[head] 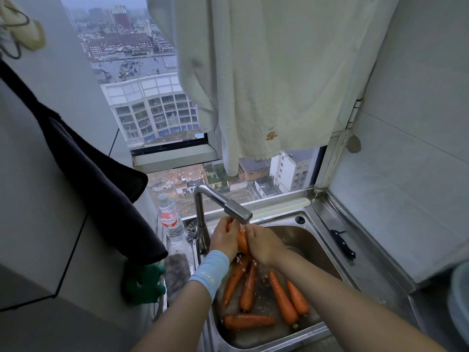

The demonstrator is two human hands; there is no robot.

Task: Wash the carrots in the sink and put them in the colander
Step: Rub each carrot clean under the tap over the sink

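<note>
Both my hands hold one orange carrot (242, 240) under the faucet spout (237, 210), over the steel sink (314, 240). My left hand (224, 237), with a light blue wristband, grips the carrot's upper part. My right hand (262, 246) wraps around it from the right. Water splashes below the hands. Several more carrots (283, 297) lie wet in the sink basin, one of them crosswise near the front edge (247, 321). No colander shows clearly in view.
A water bottle (171, 219) and a sink strainer (192, 231) stand left of the faucet. A dark cloth (101, 189) hangs at left above a green glove (143, 283). A black knife (342, 243) lies on the right drainboard. A white towel (253, 85) hangs over the window.
</note>
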